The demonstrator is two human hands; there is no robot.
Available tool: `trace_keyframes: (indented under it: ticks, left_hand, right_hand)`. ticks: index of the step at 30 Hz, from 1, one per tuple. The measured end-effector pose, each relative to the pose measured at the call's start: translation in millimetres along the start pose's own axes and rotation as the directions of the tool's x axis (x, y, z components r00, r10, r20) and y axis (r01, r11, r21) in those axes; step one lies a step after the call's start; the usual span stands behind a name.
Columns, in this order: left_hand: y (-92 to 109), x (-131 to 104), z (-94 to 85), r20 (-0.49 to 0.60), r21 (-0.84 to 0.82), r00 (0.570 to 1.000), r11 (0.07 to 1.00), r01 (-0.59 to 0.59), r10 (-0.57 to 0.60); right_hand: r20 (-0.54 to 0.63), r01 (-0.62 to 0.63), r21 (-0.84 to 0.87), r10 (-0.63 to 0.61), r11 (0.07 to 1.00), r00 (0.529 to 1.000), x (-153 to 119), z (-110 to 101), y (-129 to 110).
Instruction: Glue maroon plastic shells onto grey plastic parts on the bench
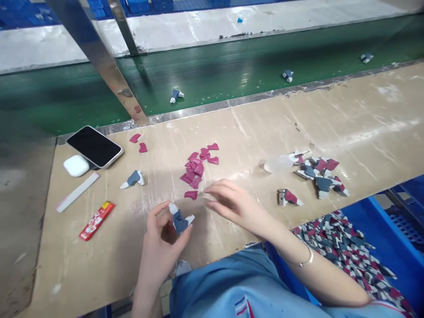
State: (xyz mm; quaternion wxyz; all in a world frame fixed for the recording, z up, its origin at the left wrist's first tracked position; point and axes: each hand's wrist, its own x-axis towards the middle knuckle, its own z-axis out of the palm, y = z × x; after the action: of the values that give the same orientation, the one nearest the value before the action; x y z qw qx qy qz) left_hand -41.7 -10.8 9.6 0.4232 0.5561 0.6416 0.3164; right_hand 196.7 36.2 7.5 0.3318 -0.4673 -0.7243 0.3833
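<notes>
My left hand is closed on a small blue-grey and white plastic part, gripped between thumb and fingers above the bench. To its right, my right hand is held with thumb and fingers apart, and nothing shows between them. Its fingertips are beside a single maroon plastic piece at the near end of a loose pile of maroon pieces. Another blue-grey and white part lies on the bench beyond my left hand.
A translucent bottle with a thin needle tip lies by assembled maroon and grey parts. A blue bin full of parts stands below right. At left are a phone, white case and red packet. Parts sit on a green belt.
</notes>
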Motion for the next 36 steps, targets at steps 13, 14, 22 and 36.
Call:
trace_keyframes:
  ticks: [13,14,22,36]
  left_hand:
    - [-2.7,-1.2,12.8,-0.052,-0.123,0.999,0.992,-0.020,0.014]
    - [-2.5,-1.1,15.3,-0.060,-0.127,0.998,0.991,-0.034,0.027]
    - [14.4,0.7,30.8,0.007,-0.133,0.999,0.990,-0.036,0.038]
    - [35.7,0.4,48.0,0.097,-0.093,0.995,0.996,-0.016,0.025]
  right_hand:
    - [0.066,0.115,-0.079,-0.110,0.990,0.992,14.1,18.7,0.2]
    - [0.013,0.130,-0.009,-0.130,0.991,0.991,6.9,18.5,-1.3]
    - [-0.250,0.158,-0.042,-0.164,0.987,0.954,-30.2,17.7,-12.3]
    - [-0.190,0.438,-0.336,-0.515,0.834,0.836,-49.7,10.0,-0.8]
